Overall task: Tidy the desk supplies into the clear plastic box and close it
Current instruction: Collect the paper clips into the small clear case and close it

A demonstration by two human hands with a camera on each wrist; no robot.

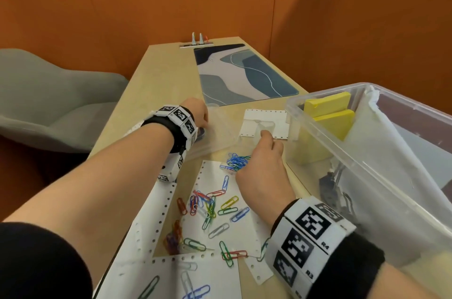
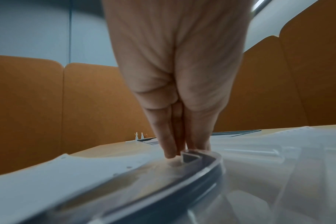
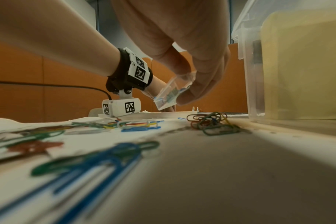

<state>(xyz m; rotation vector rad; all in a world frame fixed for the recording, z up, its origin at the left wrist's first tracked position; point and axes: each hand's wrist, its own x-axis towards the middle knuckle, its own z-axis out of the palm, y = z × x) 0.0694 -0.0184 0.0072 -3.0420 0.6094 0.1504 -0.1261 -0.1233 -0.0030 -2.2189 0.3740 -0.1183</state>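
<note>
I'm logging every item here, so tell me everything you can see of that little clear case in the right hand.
The small clear case looks like thin, rigid, see-through plastic, boxy with sharp edges. The right hand pinches it between thumb and fingers, tilted, lifted off the desk above the loose paper clips. A few blue and green clips show inside.

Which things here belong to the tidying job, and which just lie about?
Job:
clear plastic storage box
coloured wire paper clips
small clear plastic case, pinched by right hand
yellow sticky-note pads

Lying about:
blue patterned desk mat
grey upholstered chair
</note>
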